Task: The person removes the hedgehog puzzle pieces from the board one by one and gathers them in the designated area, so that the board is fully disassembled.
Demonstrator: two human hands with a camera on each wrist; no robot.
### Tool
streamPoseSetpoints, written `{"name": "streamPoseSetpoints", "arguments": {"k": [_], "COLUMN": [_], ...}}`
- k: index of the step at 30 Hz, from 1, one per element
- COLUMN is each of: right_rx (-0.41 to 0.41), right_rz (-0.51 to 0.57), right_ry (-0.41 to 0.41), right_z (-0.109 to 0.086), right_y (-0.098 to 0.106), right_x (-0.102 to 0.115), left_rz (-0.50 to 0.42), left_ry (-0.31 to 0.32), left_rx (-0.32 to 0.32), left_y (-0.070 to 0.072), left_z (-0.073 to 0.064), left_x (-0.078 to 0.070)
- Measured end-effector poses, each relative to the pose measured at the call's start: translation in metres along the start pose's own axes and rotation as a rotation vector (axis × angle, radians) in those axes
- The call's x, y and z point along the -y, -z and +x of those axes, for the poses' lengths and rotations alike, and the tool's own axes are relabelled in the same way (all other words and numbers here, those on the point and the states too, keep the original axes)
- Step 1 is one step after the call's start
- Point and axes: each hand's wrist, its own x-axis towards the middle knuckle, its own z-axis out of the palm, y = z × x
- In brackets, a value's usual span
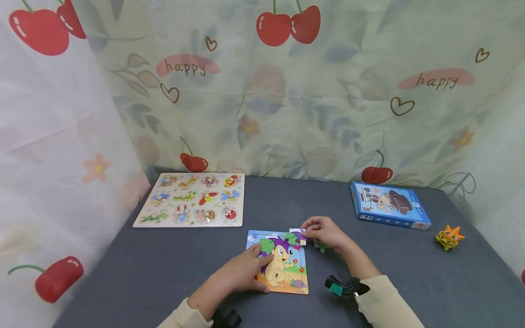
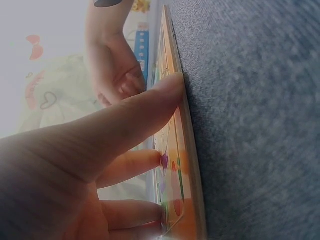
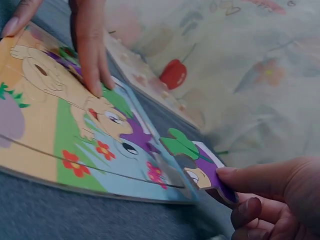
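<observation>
A hedgehog jigsaw puzzle (image 1: 280,272) lies in its frame on the dark grey tabletop, below the middle of the head view. My left hand (image 1: 244,269) rests on its left side; in the left wrist view the thumb (image 2: 135,117) touches the board near its edge and other fingertips touch the picture. Over the puzzle's upper right corner, my right hand (image 1: 326,232) pinches a purple, green and white puzzle piece (image 3: 197,159) between thumb and fingers. Bare backing shows at that corner in the right wrist view. Another greenish piece (image 1: 321,246) lies partly hidden under the right hand.
A white insect peg board (image 1: 193,222) lies at the back left. At the back right are a blue box (image 1: 389,205) and an orange and yellow spiky toy (image 1: 450,238). A printed cloth (image 1: 303,136) hangs behind the table.
</observation>
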Motion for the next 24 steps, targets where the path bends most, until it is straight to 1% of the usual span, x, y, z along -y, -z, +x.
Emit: {"name": "streamPoseSetpoints", "arguments": {"k": [7,11,24], "right_rx": [-0.055,-0.073,-0.079], "right_rz": [-0.002,-0.008,-0.009], "right_ry": [-0.047,-0.064,-0.073], "right_z": [-0.008,-0.013,-0.032], "right_y": [0.023,0.034,0.072], "right_x": [-0.008,-0.015,-0.042], "left_rz": [-0.003,-0.007,-0.012], "left_ry": [0.006,0.005,0.009], "left_rx": [-0.003,-0.002,0.001], "left_y": [0.001,0.001,0.001], "left_z": [-0.001,-0.001,-0.001], "left_x": [0.0,0.0,0.0]}}
